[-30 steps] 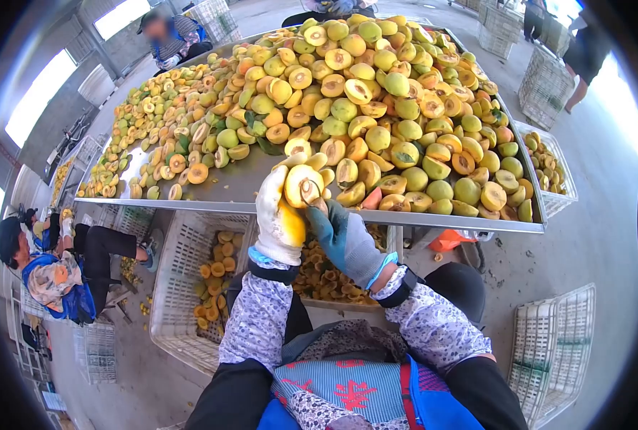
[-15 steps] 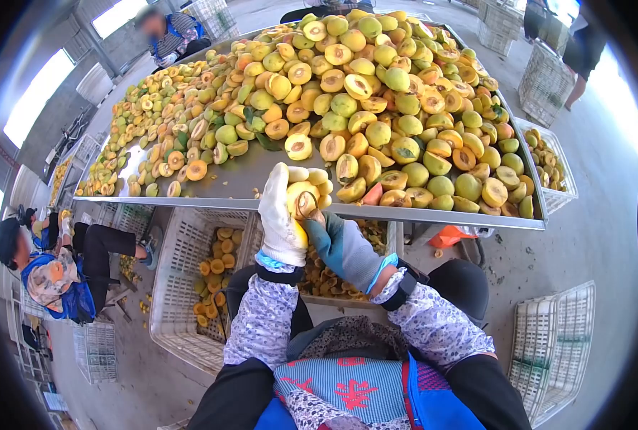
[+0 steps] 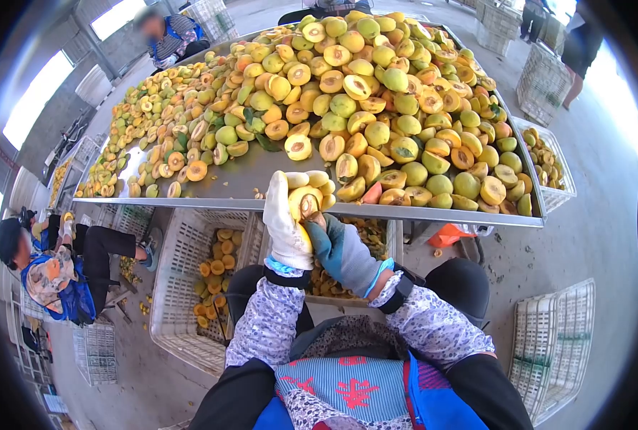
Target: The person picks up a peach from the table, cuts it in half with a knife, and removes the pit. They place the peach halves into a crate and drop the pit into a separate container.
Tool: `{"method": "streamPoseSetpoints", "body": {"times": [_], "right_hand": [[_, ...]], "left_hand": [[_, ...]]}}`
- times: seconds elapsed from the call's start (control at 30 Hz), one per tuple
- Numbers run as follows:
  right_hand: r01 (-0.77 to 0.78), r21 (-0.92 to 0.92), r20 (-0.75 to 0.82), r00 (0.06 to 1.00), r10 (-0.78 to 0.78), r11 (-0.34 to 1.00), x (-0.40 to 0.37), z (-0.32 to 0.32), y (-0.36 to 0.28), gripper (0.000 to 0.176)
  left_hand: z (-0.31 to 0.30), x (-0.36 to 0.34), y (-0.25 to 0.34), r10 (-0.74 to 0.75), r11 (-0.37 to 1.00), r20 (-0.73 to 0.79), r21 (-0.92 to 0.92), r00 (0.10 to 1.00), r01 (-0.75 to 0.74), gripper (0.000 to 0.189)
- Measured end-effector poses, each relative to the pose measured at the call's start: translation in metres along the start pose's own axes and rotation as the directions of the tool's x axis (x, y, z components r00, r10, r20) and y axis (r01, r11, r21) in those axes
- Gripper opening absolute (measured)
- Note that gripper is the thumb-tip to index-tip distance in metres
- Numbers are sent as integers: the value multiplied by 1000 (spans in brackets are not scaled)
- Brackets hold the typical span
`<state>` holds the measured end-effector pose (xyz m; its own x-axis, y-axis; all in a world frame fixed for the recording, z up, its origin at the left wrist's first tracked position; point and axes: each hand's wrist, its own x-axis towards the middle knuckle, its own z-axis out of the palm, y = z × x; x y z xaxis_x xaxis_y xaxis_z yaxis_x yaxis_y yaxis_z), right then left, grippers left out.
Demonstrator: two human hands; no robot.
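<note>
My left hand (image 3: 289, 228), in a white glove, is wrapped round a yellow peach half (image 3: 306, 200) with its cut face and brown centre turned up. Against the lower edge of that half presses my right hand (image 3: 342, 251), in a grey and blue glove, its fingers closed. Something thin and dark shows at its fingertips over the brown centre, too small to name. Both hands are just in front of the metal table's near rim (image 3: 376, 211). Beyond them lies a large heap of halved peaches (image 3: 376, 107), green-yellow outside, some with leaves among them.
Below the table stand a white crate (image 3: 175, 287) partly filled with peach halves and another container (image 3: 362, 301) of halves between my knees. More crates stand at right (image 3: 552, 344) and beside the table (image 3: 548, 165). Seated people (image 3: 68, 265) work at left and behind (image 3: 172, 39).
Both hands have shifted slightly right and down together, still on the same peach half. The right fingertips have moved a little over its centre. A person at the far right has shifted.
</note>
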<state>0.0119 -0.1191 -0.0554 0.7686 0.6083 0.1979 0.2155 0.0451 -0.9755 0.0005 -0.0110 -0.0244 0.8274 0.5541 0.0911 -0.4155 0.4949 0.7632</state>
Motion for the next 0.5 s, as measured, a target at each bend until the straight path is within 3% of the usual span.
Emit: {"method": "streamPoseSetpoints", "body": {"times": [0.1,0.17,0.2,0.27,0.4,0.5], "right_hand": [[-82,-99,35,996,86,992,0,-4,-3,41],[13,60,0,1000,-13,998,2,5,11,42],[62,138,-23,998,-59,989,2,8,10,44],[-125,232,79,991,109,965,2,2,5,48],[-433,260,281,889,362,863,-3,-19,-23,53],[-134,148,79,989,123,980,-5,-9,-7,56]], "left_hand": [[-2,1,0,-22,1000,-5,4,1000,22,36],[-3,1,2,-40,999,4,18,999,40,36],[-1,1,1,26,996,10,82,1000,-27,37],[6,-1,0,155,965,35,207,987,-159,39],[4,3,7,-3,991,22,135,1000,0,43],[0,9,20,-97,965,138,254,986,59,45]]}}
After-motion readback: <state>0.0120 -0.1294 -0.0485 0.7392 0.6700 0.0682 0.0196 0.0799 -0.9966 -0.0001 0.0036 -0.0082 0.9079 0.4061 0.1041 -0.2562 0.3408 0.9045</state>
